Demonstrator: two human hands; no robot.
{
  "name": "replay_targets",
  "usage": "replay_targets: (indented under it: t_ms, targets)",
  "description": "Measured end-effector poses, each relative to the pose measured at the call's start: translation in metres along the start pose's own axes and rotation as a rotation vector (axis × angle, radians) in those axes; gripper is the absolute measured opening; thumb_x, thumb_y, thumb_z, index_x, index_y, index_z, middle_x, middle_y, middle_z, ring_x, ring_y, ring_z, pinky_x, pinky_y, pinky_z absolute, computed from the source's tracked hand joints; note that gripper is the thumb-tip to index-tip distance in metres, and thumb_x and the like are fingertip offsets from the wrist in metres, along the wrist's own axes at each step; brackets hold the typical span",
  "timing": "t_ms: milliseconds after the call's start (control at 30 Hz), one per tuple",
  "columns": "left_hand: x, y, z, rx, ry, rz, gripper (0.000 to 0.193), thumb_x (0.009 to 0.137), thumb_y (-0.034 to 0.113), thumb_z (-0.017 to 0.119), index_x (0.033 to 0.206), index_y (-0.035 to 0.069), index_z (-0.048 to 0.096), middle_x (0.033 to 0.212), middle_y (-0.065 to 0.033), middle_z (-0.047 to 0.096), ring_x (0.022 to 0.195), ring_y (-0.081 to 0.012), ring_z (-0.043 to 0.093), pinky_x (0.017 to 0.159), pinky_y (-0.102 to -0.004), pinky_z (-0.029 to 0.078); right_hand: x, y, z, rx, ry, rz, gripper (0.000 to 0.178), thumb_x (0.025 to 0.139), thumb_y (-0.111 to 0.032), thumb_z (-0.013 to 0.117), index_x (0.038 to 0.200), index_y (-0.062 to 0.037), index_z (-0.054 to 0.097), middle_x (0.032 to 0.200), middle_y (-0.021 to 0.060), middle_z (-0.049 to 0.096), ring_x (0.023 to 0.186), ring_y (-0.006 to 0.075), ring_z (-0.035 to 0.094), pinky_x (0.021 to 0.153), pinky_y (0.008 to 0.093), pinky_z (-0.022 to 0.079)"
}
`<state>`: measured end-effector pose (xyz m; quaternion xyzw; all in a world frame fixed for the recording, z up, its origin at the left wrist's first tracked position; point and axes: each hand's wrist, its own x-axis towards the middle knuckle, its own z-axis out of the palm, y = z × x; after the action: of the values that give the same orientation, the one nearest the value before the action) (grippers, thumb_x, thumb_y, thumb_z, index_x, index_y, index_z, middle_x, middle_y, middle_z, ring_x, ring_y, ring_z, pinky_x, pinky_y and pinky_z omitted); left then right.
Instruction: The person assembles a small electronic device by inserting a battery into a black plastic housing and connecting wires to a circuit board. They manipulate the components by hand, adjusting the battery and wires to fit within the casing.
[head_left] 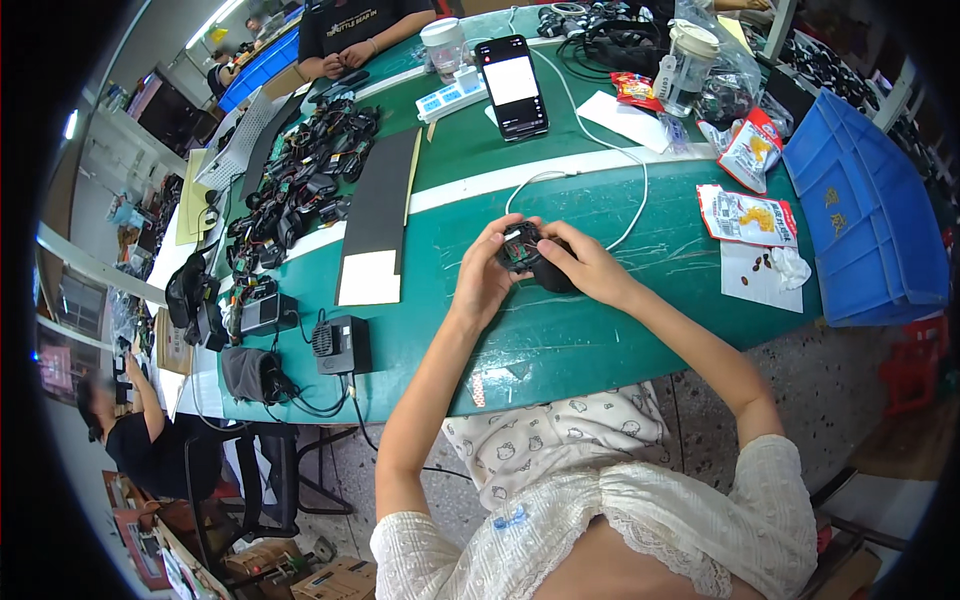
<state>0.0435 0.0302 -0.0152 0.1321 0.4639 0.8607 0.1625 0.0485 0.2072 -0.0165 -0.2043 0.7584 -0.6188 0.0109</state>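
Holding a black device [552, 276] — with circuit board [521, 250] exposed — between left hand [484, 265] and right hand [592, 268], both curled round its sides, over the green table [580, 350], right of the dark panel [381, 190].

The person near me wears a cream, textured top [640, 492] with short sleeves [418, 548], lacy trim [690, 565] and a blue patch [509, 518]; pale lap cloth [545, 440] carries cartoon prints; hands [592, 268] are bare.
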Motion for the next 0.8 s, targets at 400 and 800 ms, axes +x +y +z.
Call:
replay_targets:
  t_ms: [400, 800]
  targets:
    - [0.002, 0.002, -0.004, -0.203, 0.098, -0.082, 0.046, 0.091, 0.022, 0.04, 0.131, 0.001, 0.038, 0.127, -0.0146, 0.047, 0.109, -0.0231, 0.054, 0.083, -0.0371, 0.054, -0.001, 0.0, -0.015, 0.328, -0.08, 0.07, 0.043, 0.09, -0.015, 0.058, 0.126, -0.0016, 0.038, 0.109, 0.0135, 0.054, 0.092, 0.0145, 0.055, 0.072, 0.0244, 0.048]
    - [0.002, 0.006, 0.002, -0.184, 0.203, -0.172, 0.042, 0.094, 0.023, 0.041, 0.129, 0.0, 0.038, 0.123, -0.0196, 0.048, 0.112, -0.0292, 0.052, 0.09, -0.0483, 0.05, 0.007, -0.003, -0.029, 0.69, 0.011, 0.287, 0.044, 0.091, -0.019, 0.055, 0.125, 0.0034, 0.04, 0.111, 0.0135, 0.055, 0.099, 0.0142, 0.054, 0.08, 0.0278, 0.045]
